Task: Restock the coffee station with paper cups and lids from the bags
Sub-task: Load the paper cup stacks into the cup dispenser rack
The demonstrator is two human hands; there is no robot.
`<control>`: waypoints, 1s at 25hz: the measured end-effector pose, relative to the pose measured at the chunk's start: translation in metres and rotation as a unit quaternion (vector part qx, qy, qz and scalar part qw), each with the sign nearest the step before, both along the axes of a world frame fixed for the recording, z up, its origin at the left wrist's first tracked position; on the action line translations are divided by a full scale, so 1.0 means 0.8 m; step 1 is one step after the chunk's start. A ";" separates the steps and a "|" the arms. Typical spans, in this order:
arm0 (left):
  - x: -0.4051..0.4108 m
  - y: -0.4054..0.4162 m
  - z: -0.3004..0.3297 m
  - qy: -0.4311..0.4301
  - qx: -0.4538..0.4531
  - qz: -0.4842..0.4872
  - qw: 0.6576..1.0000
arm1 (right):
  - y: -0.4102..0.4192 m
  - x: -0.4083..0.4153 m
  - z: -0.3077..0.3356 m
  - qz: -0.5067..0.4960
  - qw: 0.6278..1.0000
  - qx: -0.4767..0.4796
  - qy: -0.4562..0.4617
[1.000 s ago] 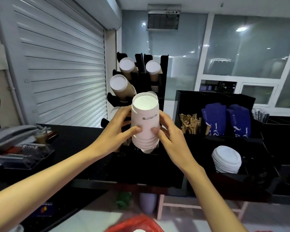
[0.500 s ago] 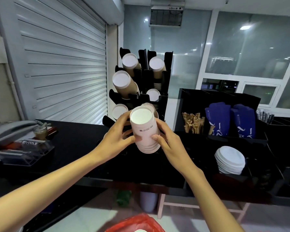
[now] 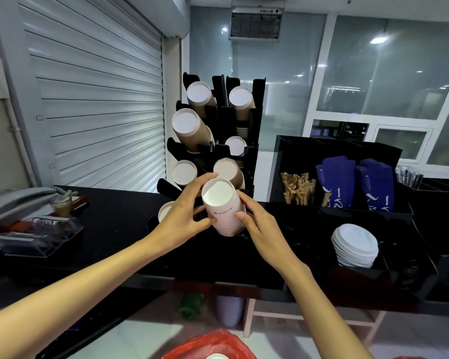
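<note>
I can't see the cup stack's (image 3: 224, 212) lower end behind my hands; the red bag (image 3: 210, 345) is cropped below.

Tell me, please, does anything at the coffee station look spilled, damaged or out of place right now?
Nothing stands out. Both hands, left hand and right hand, hold the white cup stack at the black cup rack; the rack's other cups sit in their slots, and the lids are stacked in their bin.

Two bare forearms, no sleeves, no jewellery
</note>
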State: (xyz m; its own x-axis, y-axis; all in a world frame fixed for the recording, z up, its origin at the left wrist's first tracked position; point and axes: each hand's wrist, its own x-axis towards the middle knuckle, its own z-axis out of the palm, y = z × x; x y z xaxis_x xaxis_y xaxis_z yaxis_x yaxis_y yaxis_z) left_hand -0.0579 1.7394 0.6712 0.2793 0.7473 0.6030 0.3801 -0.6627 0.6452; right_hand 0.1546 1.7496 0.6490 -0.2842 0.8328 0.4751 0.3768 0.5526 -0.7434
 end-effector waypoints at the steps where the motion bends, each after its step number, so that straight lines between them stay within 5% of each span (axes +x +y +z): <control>1: -0.001 0.001 -0.002 0.009 0.003 0.001 1.000 | 0.002 0.000 -0.003 -0.003 1.000 0.001 -0.001; 25: 0.000 -0.006 0.006 0.038 0.044 0.020 0.998 | 0.000 -0.006 -0.006 -0.021 0.996 -0.002 0.088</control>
State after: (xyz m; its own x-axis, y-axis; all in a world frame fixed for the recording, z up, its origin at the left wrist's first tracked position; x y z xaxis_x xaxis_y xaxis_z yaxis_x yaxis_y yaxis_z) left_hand -0.0579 1.7347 0.6758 0.2979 0.7034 0.6453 0.4520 -0.6994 0.5537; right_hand 0.1496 1.7495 0.6446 -0.1621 0.8441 0.5110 0.2628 0.5361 -0.8022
